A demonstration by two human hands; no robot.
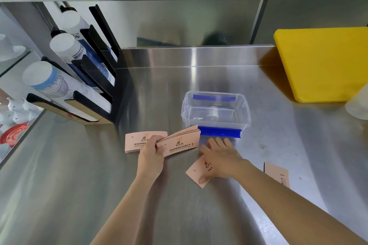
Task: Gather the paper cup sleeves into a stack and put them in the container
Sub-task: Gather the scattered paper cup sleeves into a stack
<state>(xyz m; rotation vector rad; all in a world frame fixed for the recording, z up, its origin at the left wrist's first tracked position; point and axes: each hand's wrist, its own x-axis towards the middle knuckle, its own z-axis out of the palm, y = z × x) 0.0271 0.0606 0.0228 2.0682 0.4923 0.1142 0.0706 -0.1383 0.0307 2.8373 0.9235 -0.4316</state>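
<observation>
several sleeves pinched in left hand, angled to take more | right hand flat, open on loose sleeve | another sleeve lying apart | container empty, close by

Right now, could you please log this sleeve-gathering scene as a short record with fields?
left hand: holds a fanned bunch of sleeves
right hand: flat on a loose sleeve
stray sleeve: lies apart, further right
container: open, no sleeves inside
surface: steel counter
</observation>
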